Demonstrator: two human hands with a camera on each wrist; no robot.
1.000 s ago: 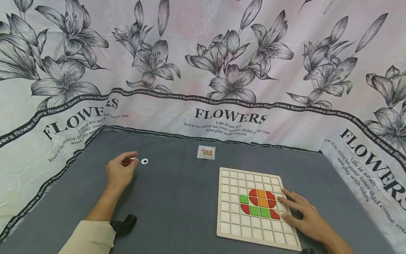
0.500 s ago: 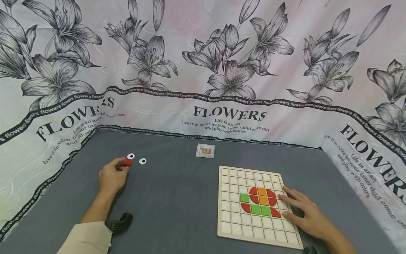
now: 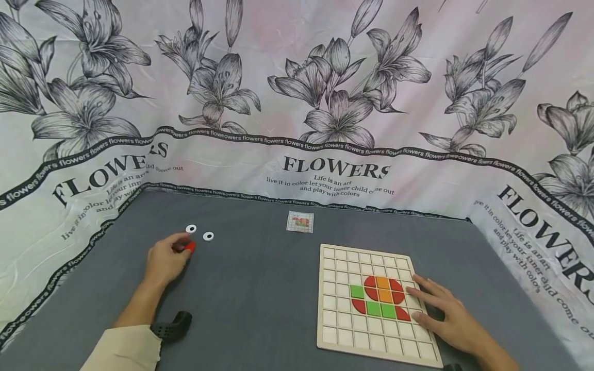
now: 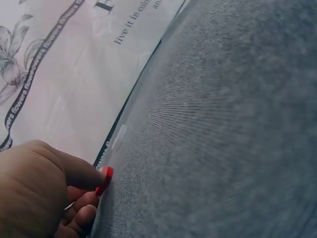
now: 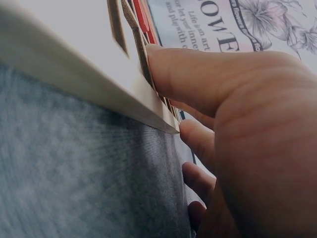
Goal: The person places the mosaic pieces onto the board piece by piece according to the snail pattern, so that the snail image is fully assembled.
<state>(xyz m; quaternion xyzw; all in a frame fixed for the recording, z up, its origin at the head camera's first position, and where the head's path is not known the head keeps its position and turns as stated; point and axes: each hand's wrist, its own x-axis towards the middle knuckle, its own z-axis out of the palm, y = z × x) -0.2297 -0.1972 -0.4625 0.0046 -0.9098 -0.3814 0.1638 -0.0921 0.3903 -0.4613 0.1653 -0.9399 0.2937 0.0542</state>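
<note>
My left hand (image 3: 164,260) pinches a small red piece (image 3: 190,246) between thumb and fingers, low over the grey cloth. In the left wrist view the red piece (image 4: 105,180) shows edge-on at the fingertips. Just beyond that hand lie two white round pieces with black centres, a left one (image 3: 191,228) and a right one (image 3: 208,236). My right hand (image 3: 447,314) rests with spread, relaxed fingers on the right edge of a wooden grid board (image 3: 334,335). Red, orange and green tiles (image 3: 384,295) fill some of its squares. The right wrist view shows the thumb (image 5: 188,74) on the board's rim.
A small picture card (image 3: 300,222) with a coloured pattern on a grid lies behind the board. Flower-printed fabric (image 3: 334,175) stands along the back and both sides of the grey cloth (image 3: 260,288). A black strap (image 3: 174,325) is on the left wrist.
A second white round piece has left my left hand and lies beside the first. The hand has drawn back left and nearer, keeping the red piece, which has turned. My right hand stays put.
</note>
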